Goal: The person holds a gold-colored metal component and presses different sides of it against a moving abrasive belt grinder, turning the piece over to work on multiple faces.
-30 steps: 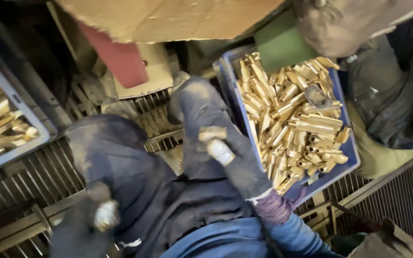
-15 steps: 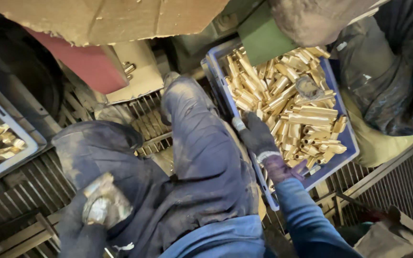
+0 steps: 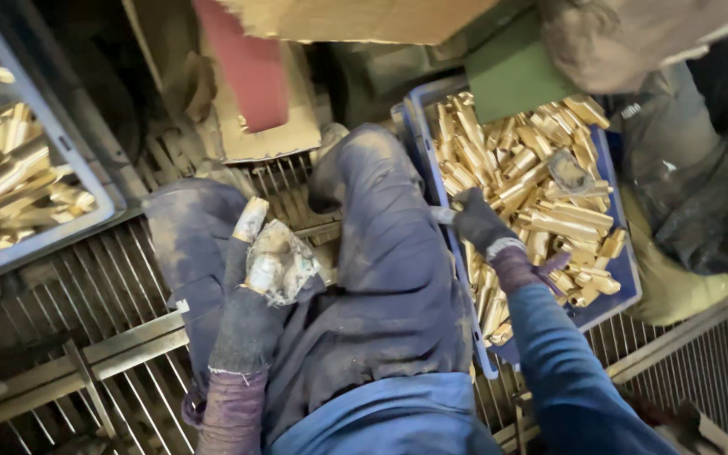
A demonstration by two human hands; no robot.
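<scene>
Crumpled grimy metal piece [image 3: 280, 263] clutched in the gloved left hand [image 3: 250, 316] above the lap, gloved right hand [image 3: 480, 223] closed around a small brass tube [image 3: 443, 215] at the blue plastic crate [image 3: 625, 270] of brass tubes [image 3: 532, 194], metal grating [image 3: 120, 286] underneath

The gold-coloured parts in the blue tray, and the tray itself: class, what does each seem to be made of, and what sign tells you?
The gold-coloured parts look like brass or a similar yellow metal: bright, shiny, with hard glints. The blue tray seems moulded plastic: flat matt colour, thin even rim. The right hand reaching in wears a dark knitted fabric glove, judging by its ribbed cuff.
</scene>
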